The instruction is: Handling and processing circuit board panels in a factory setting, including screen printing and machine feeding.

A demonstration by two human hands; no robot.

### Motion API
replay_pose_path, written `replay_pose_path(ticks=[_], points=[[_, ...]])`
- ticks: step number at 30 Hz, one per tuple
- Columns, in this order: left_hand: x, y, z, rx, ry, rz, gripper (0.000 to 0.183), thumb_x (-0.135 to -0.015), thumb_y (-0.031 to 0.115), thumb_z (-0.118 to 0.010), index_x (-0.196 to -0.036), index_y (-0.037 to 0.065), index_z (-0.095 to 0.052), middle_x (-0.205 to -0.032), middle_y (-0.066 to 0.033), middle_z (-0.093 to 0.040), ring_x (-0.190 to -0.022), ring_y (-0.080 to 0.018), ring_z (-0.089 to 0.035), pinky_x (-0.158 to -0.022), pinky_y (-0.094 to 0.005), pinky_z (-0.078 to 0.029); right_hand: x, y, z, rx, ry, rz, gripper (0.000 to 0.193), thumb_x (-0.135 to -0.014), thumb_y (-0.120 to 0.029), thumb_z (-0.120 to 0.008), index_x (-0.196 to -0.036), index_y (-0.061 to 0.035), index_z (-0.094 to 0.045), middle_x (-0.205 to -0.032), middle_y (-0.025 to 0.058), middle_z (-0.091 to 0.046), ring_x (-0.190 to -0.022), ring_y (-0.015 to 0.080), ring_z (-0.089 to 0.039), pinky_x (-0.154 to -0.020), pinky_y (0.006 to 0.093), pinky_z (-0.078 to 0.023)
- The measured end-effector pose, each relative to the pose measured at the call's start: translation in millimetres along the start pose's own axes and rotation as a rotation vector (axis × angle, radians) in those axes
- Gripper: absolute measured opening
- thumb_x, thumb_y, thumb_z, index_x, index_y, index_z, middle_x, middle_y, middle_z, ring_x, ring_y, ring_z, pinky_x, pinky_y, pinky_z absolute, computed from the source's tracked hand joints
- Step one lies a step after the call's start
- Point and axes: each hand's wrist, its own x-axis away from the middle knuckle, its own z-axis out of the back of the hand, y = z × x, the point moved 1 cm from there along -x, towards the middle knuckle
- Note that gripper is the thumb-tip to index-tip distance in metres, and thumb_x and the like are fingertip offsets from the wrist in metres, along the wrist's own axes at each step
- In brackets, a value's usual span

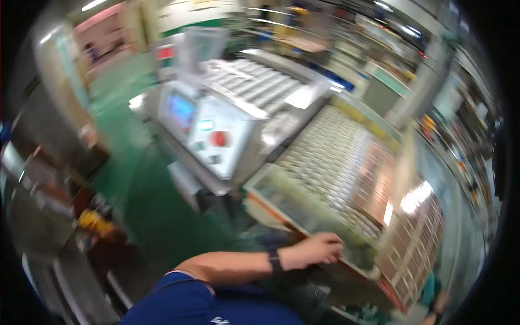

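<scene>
My left hand [316, 248], with a dark watch [275, 261] at the wrist, is at the near edge of a roller conveyor machine [330, 216]. Its fingers are curled in; whether they grip anything is hidden. A copper-coloured panel [374, 181] lies on the rows of small rollers. To its right, a second copper-coloured panel [414, 244], marked with pale lines in a grid, stands tilted beside the machine. Near this panel's lower corner is a smeared hand [441, 302], seemingly my right hand, beside something teal. Its fingers are too blurred to read.
Left of the rollers stands a control box [208, 130] with a lit screen and a red button. Behind it is another conveyor section [254, 81] with thick rollers. Green floor [135, 189] runs along the left. A yellow object [96, 221] is among clutter at far left.
</scene>
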Motion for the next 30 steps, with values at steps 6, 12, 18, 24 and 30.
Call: replay_pose_path(ticks=[6,12,18,24,30], points=[[-49.8,41.6,-48.0,-0.122,0.045,0.007,0.034,-0.099,0.023,-0.056,-0.126,0.004,-0.054,-0.112,-0.0068,-0.065,-0.097,-0.0162,-0.064,-0.079,-0.0298,-0.052,19.4,-27.4,18.2,-0.550,0.192,-0.015,0.041,-0.082,-0.029,-0.059,-0.075,0.0122,-0.061,-0.072,0.0342,-0.055,-0.075,0.0494,-0.060,-0.067,0.0526,-0.044],[-103.8,54.2,-91.1,-0.031,0.051,0.045,0.031,-0.099,0.025,-0.057,-0.124,0.007,-0.054,-0.118,-0.0032,-0.062,-0.108,-0.0146,-0.059,-0.085,-0.0309,-0.049,77.1,-53.8,114.4,-0.767,0.157,-0.254,0.039,-0.083,-0.029,-0.063,-0.085,0.0094,-0.065,-0.084,0.0319,-0.063,-0.088,0.0464,-0.062,-0.077,0.0501,-0.047],[-140.6,41.2,-111.4,-0.010,-0.098,0.069,0.022,-0.100,0.016,-0.053,-0.117,0.003,-0.059,-0.105,-0.0039,-0.066,-0.095,-0.0126,-0.062,-0.081,-0.0301,-0.051,81.0,-53.8,120.9,-0.779,0.155,-0.235,0.037,-0.082,-0.029,-0.063,-0.088,0.0081,-0.067,-0.088,0.0305,-0.064,-0.090,0.0466,-0.062,-0.079,0.0495,-0.047],[-150.6,64.8,-74.0,-0.063,0.042,-0.118,0.023,-0.097,0.009,-0.052,-0.116,-0.002,-0.061,-0.106,-0.0093,-0.068,-0.097,-0.0176,-0.065,-0.086,-0.0321,-0.053,81.4,-53.9,114.2,-0.815,0.152,-0.233,0.034,-0.082,-0.027,-0.063,-0.083,0.0073,-0.065,-0.087,0.0304,-0.064,-0.087,0.0464,-0.061,-0.076,0.0494,-0.047],[-144.1,124.4,35.6,-0.223,0.312,-0.262,0.027,-0.097,0.008,-0.052,-0.120,-0.005,-0.059,-0.108,-0.0113,-0.068,-0.094,-0.0190,-0.065,-0.084,-0.0321,-0.053,77.6,-51.5,108.3,-0.752,0.106,-0.296,0.036,-0.083,-0.031,-0.065,-0.090,0.0042,-0.068,-0.092,0.0277,-0.066,-0.094,0.0442,-0.063,-0.081,0.0491,-0.049]])
